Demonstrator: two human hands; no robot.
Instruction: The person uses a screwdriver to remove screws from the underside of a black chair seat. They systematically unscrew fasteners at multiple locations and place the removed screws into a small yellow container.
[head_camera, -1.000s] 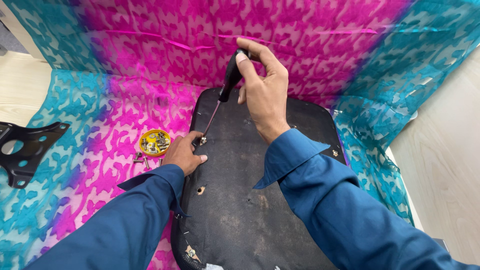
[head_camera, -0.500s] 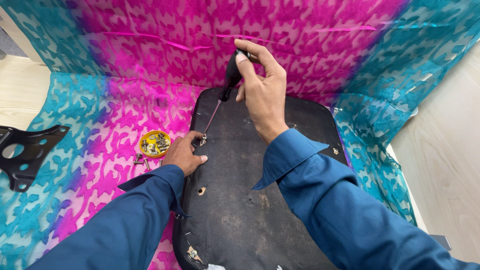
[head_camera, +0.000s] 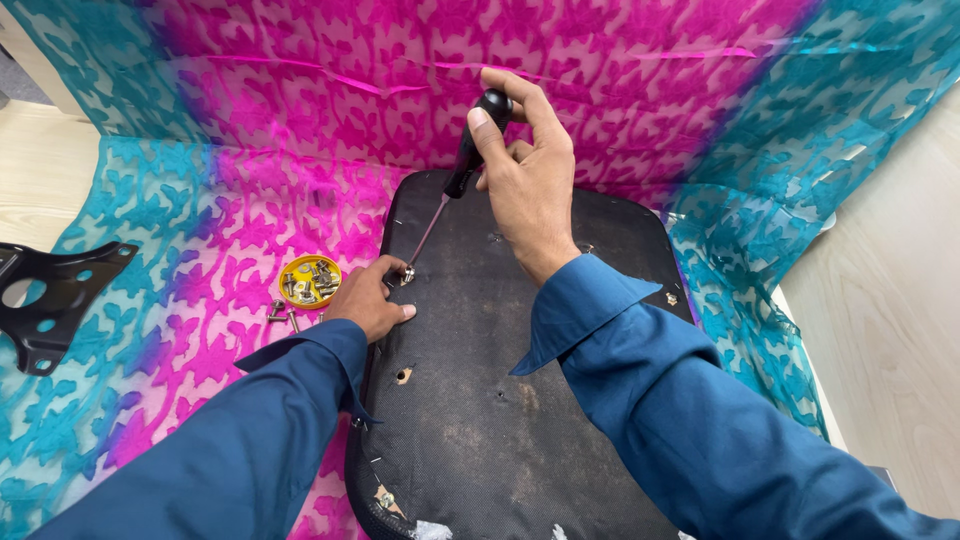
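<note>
- The right hand (head_camera: 525, 175) was closed around the black handle of a screwdriver (head_camera: 462, 165), thumb laid along the grip and fingers curled over its top; the thin shaft slanted down and away to that hand's left.
- The shaft's tip met a small silver screw (head_camera: 407, 273) set in the dark fabric underside of a seat pad (head_camera: 520, 400).
- The left hand (head_camera: 370, 298) lay just beside the tip, fingers curled and pressed together around the screw, palm resting on the pad's edge.
- Risk, as a judgement: with the shaft so tilted, the tip could skip off the screw head and jab the fingers steadying it, or tear the thin backing cloth.
- A second risk: the pad lay on loose cloth, so a hard push might make it slide away under the left hand.
- Beyond the left hand, a yellow dish (head_camera: 310, 281) held spare screws, with a few loose ones just outside its rim; a nudge from the sleeve could scatter them.
- Further out on that side lay a black metal bracket (head_camera: 55, 300).
- Everything rested on a pink and teal patterned cloth (head_camera: 200, 200) draped over a pale wooden desk (head_camera: 890, 300) and rising behind the hands.
</note>
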